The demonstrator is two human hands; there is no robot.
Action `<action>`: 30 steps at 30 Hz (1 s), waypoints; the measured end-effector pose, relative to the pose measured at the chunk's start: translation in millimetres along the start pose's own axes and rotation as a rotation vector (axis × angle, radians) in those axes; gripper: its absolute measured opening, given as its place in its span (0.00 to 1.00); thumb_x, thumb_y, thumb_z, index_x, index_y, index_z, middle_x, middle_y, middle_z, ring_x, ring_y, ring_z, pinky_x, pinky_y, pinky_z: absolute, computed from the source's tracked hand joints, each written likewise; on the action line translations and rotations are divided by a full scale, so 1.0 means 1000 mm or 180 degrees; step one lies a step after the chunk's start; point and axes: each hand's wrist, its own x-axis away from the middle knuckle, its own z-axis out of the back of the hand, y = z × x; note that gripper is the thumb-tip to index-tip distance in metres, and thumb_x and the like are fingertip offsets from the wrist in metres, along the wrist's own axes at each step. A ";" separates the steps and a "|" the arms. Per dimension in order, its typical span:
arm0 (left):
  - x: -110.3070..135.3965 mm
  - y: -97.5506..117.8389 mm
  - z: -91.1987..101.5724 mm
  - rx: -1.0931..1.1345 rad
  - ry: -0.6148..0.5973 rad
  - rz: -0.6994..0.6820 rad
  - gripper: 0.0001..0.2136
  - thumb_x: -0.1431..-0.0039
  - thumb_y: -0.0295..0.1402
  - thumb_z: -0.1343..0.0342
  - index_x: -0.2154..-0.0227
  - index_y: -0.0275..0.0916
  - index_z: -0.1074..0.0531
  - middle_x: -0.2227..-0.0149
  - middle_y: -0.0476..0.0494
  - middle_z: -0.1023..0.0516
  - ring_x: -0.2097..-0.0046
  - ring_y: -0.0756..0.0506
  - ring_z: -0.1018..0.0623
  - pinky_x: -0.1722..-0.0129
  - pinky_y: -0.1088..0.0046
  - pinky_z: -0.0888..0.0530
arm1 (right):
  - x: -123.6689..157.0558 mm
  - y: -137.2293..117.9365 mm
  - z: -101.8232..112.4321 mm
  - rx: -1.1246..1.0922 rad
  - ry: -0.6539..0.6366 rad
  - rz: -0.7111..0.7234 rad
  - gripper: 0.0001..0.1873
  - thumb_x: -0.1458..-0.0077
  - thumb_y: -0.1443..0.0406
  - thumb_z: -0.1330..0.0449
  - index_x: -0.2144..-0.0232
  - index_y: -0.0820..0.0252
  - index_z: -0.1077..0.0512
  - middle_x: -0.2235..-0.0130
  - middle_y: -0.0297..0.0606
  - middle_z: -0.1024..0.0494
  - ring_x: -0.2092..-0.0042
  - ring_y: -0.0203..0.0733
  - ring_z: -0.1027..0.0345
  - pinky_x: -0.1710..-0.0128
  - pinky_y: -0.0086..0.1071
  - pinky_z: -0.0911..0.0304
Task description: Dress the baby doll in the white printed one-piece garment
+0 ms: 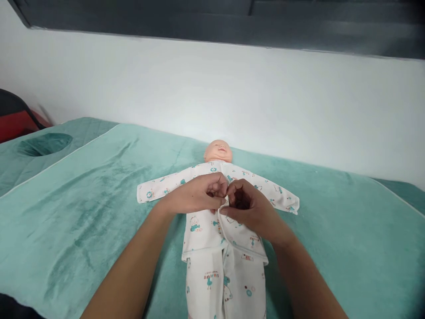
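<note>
A baby doll (218, 151) lies on its back, dressed in a white baby shirt (202, 230) with small teal and orange prints and matching pants (244, 283). Both sleeves stretch out to the sides. Over the chest, my left hand (204, 192) pinches the edge of the shirt's front opening with bent fingers. Close against it, my right hand (250, 208) grips the other side of the same opening between thumb and fingers. Any fastener between the fingertips is hidden. Below the hands the shirt's front edge runs down to the hem.
A teal cover (99, 212) with creases spreads under the doll. At the left is a padded section with an oval face hole (45, 144), and beyond it a red and black object (16, 117). A white wall (206, 88) rises behind, with a dark panel (212, 22) above.
</note>
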 end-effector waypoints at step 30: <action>0.004 -0.005 0.010 0.0253 -0.0323 -0.0079 0.08 0.39 0.35 0.44 0.59 0.38 0.30 0.71 0.48 0.25 0.69 0.50 0.24 0.67 0.74 0.27 | -0.003 0.006 0.004 -0.0594 -0.0010 0.0027 0.13 0.45 0.57 0.35 0.68 0.57 0.33 0.77 0.27 0.33 0.77 0.30 0.39 0.80 0.25 0.44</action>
